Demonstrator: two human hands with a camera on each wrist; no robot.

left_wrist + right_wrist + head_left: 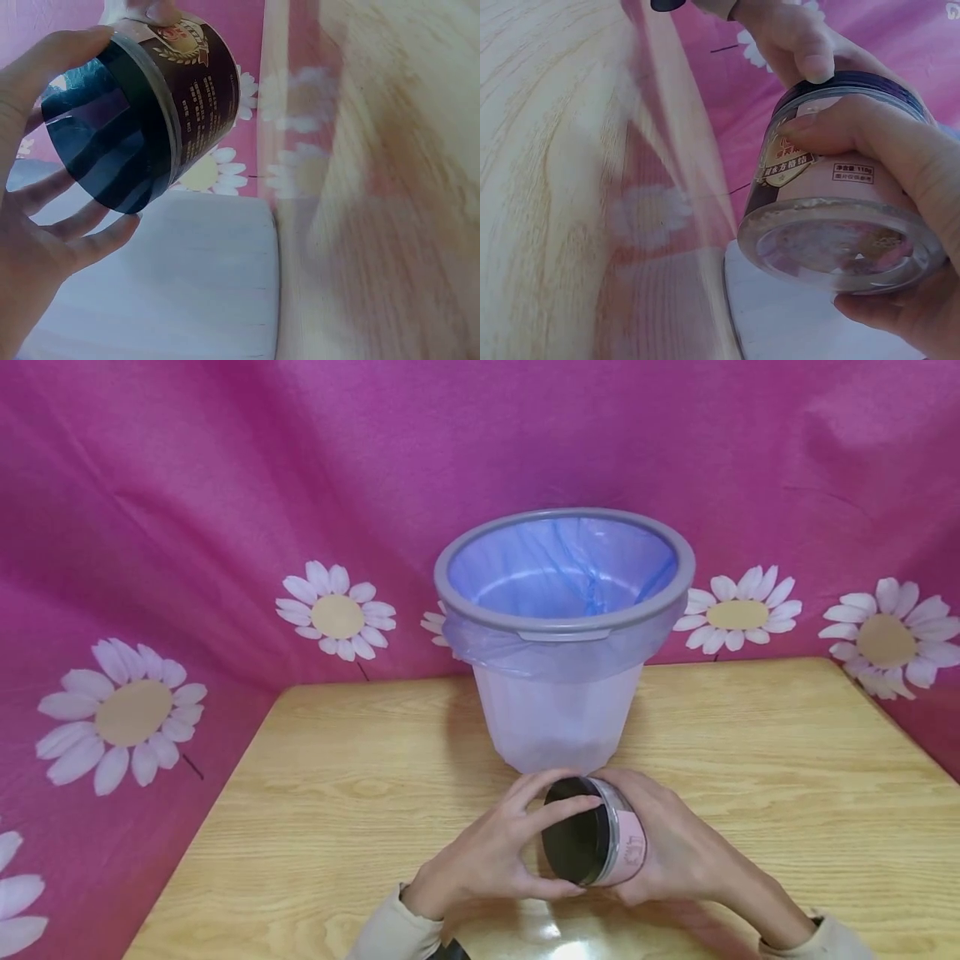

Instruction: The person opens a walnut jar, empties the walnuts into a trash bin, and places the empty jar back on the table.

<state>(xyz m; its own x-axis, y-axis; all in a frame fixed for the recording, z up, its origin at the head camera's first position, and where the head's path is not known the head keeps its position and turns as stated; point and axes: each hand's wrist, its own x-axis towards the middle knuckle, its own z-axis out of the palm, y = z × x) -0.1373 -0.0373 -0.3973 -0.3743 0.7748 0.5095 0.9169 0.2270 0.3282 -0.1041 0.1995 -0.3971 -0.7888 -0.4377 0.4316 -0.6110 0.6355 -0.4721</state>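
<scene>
A clear round jar with a pink and dark brown label lies tilted between my two hands, above the near part of the table. Its black lid faces left in the head view. My left hand grips the lid, fingers and thumb spread around its edge. The jar's body is held by my right hand, whose thumb lies across the label. Through the clear bottom in the right wrist view, the inside looks mostly see-through.
A whitish bin with a grey rim and a blue-tinted bag liner stands just beyond my hands. The glossy wood-grain table reaches back to a pink cloth printed with white daisies.
</scene>
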